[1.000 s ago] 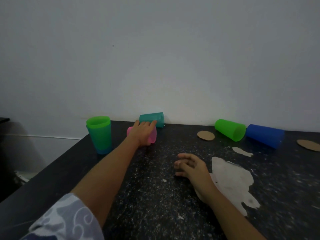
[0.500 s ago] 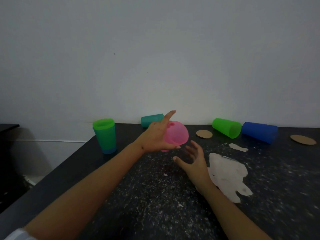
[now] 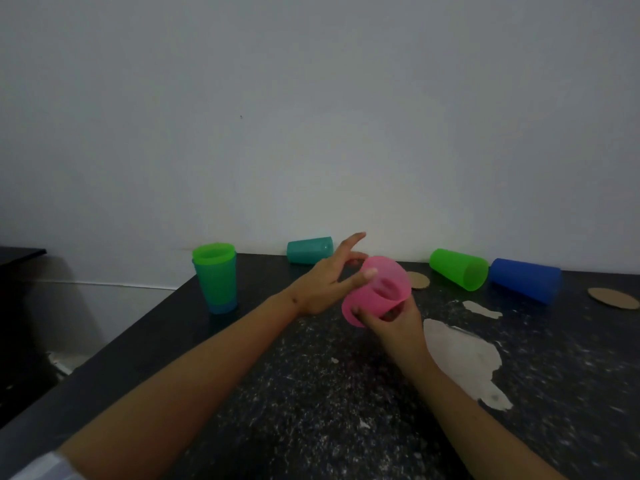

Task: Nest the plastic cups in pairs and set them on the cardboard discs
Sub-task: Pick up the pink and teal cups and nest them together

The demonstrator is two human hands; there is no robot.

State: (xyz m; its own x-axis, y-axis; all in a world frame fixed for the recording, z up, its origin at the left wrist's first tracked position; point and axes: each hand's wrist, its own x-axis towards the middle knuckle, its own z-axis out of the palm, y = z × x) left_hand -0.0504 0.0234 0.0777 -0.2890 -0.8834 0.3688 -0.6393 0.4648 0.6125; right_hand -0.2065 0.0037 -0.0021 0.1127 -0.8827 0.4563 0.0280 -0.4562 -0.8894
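A translucent pink cup [image 3: 375, 289] is held tilted above the dark counter [image 3: 311, 393], its mouth turned towards me. My right hand [image 3: 394, 322] grips it from below. My left hand [image 3: 325, 282] keeps its thumb and a finger on the cup's upper edge, index finger stretched up. A green cup nested in a blue-green cup [image 3: 215, 277] stands upright at the left. A teal cup [image 3: 310, 250], a green cup [image 3: 457, 268] and a blue cup [image 3: 524, 278] lie on their sides by the wall. Two cardboard discs [image 3: 417, 280] [image 3: 613, 297] lie flat.
A white wall runs right behind the cups. The counter's left edge [image 3: 114, 344] drops off beside the nested pair. Pale worn patches [image 3: 464, 358] mark the counter to the right of my hands.
My left hand picked the pink cup up from beside the teal cup and carried it towards me. My right hand rose off the counter and closed on it from below.
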